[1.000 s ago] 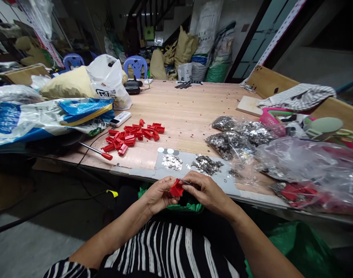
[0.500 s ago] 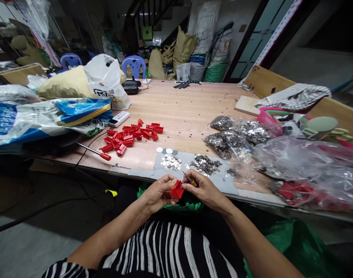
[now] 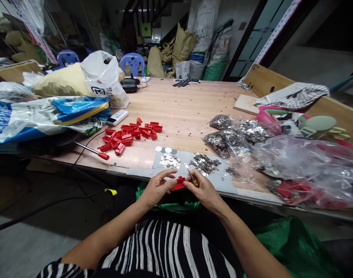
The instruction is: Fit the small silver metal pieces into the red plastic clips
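Observation:
Between my two hands, just over the table's front edge, is a small red plastic part [image 3: 180, 183]. My left hand [image 3: 157, 189] pinches its left end, with the index finger raised above it. My right hand [image 3: 204, 192] steadies the other end with its fingertips. That same hand also grips a thin pointed tool with a yellow handle [image 3: 195, 182], its tip slanting up and away. Beyond the hands, shiny silver metal pieces [image 3: 170, 161] and a darker heap of metal pieces [image 3: 206, 164] lie on a grey mat [image 3: 157, 170]. Several similar red parts [image 3: 127, 137] are piled further left.
Clear bags of metal pieces [image 3: 223, 141] and a pink basket [image 3: 267, 116] stand at the right. Plastic sacks [image 3: 49, 112] and a red-tipped lever [image 3: 102, 155] are at the left. A green bag [image 3: 176, 204] hangs below the table edge.
The red part has been turned from upright to lying lengthwise between my hands. My left index finger has lifted off it. The tool stays in my right hand.

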Motion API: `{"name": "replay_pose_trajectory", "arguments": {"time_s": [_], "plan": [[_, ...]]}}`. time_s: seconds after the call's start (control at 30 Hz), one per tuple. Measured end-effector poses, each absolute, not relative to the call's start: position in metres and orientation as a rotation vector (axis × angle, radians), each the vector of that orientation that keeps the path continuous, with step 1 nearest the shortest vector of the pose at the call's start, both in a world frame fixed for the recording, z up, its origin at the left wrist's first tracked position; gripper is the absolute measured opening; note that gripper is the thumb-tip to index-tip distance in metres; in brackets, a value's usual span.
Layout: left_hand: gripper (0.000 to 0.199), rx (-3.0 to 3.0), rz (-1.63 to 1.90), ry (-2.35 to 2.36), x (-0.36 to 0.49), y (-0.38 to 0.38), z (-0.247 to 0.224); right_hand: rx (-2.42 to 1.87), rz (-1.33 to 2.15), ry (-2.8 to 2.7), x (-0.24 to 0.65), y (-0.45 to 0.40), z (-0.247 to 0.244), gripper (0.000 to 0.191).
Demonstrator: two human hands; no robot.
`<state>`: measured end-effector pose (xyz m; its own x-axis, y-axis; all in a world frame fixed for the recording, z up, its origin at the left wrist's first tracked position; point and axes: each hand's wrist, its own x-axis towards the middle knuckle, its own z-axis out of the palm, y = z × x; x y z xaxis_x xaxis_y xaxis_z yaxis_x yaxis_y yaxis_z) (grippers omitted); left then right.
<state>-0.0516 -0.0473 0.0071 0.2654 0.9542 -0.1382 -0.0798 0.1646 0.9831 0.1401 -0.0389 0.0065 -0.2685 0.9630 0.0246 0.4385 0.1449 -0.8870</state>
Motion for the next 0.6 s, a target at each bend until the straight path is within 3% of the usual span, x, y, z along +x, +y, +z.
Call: {"name": "replay_pose_trajectory", "arguments": {"time_s": [0.2,0.6], "plan": [[0.028,1.904,1.209,1.03,-0.051,-0.057,-0.004,-1.296,1.196,-1.687,0.135,-0.047,-0.001,0.021],[0.028,1.869,1.227,0.864,-0.056,-0.063,-0.009,-1.169,1.796,-1.292,0.14,-0.062,0.002,0.034]]}}
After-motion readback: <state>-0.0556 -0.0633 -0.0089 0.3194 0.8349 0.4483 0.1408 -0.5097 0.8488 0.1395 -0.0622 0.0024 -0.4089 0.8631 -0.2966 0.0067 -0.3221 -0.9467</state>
